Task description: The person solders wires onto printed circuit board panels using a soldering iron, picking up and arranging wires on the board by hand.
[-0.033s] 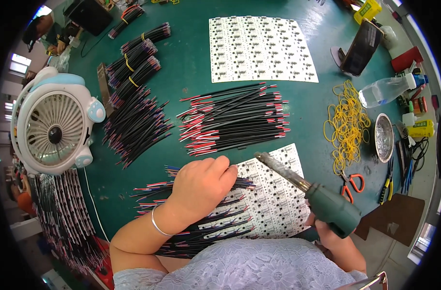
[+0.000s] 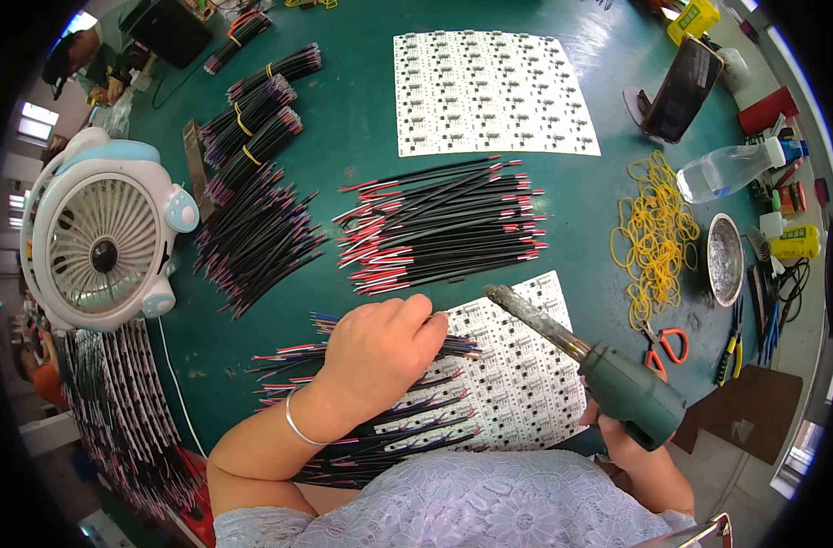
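Observation:
My left hand is closed over the upper part of a white circuit board panel, its fingers curled around black wires whose ends stick out to the right. Just what the fingertips pinch is hidden behind the hand. More black wires with red, white and blue ends lie across the panel's left side and under my forearm. My right hand grips the green handle of a soldering iron from below. The iron's metal barrel slants up and left over the panel, its tip near the panel's top edge.
Loose black wires lie beyond the panel, with another pile and banded bundles farther left. A second panel lies at the back. A fan stands left. Right are yellow bands, a metal bowl, orange-handled cutters and a bottle.
The soldering iron and my right hand have shifted very slightly to the right. My left hand stays in place over the wires.

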The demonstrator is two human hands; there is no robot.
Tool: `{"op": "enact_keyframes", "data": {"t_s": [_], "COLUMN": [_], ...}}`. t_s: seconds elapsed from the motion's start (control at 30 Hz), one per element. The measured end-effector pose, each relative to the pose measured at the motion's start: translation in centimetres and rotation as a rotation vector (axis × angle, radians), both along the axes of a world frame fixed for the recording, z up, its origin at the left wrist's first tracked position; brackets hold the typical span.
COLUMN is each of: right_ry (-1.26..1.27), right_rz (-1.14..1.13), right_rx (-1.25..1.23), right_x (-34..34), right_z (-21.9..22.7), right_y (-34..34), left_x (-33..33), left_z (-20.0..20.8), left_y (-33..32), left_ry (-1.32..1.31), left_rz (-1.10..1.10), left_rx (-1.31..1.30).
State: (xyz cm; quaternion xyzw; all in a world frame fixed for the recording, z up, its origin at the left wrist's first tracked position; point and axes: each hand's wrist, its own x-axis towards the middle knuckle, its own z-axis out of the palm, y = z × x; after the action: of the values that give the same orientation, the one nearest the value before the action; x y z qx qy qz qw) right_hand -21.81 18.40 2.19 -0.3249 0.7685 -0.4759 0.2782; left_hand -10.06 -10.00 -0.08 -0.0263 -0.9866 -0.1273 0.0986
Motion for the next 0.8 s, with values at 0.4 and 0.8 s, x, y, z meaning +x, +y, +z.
{"op": "enact_keyframes", "data": {"t_s": [0.4, 0.8], "right_ry": [0.094, 0.232], "right_rz": [0.092, 0.152], "right_rx": [0.081, 0.239], "right_x": [0.9, 0.9], "right_z": [-2.5, -1.4], "right_y": [0.8, 0.0], "left_x": [-0.1, -0.6], "left_z": [-0.1, 1.0], "left_y": [-0.5, 0.0], "left_ry": [0.053, -0.089], "left_rz": [-0.050, -0.079], "left_rx": [0.060, -0.062]}}
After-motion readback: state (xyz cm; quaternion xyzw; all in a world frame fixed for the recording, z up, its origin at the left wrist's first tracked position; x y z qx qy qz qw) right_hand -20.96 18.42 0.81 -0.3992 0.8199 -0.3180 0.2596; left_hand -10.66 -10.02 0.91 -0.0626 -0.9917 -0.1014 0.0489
